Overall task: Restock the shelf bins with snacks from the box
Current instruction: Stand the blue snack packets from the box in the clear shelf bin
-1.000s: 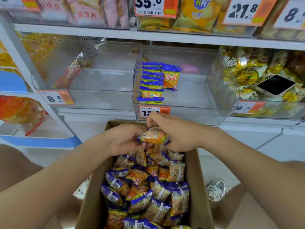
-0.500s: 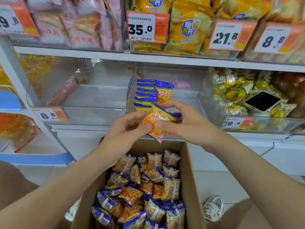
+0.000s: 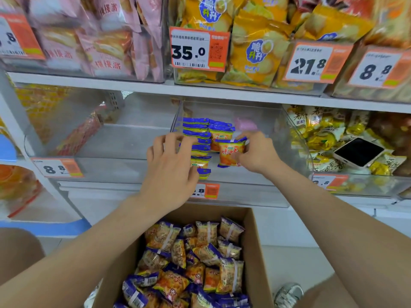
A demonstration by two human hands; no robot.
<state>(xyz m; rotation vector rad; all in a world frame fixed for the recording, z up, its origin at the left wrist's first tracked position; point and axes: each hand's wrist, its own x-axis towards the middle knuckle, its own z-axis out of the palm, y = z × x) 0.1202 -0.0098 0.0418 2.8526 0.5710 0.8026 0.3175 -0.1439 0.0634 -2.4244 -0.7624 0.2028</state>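
Right hand (image 3: 255,152) pinching snack packet (image 3: 231,153), upright inside clear bin (image 3: 289,134)

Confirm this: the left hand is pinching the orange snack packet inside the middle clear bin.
Wrong hand. The head view shows the right hand pinching the orange snack packet inside the middle clear bin; the left hand rests on the packet row.

A white shelf board (image 3: 200,91) crossed the store rack at 12 o'clock, met by a white upright (image 3: 9,121) at 9 o'clock. Orange-and-white price tags (image 3: 198,50) hung above it. Pale floor (image 3: 295,263) showed at 4 o'clock under even light.
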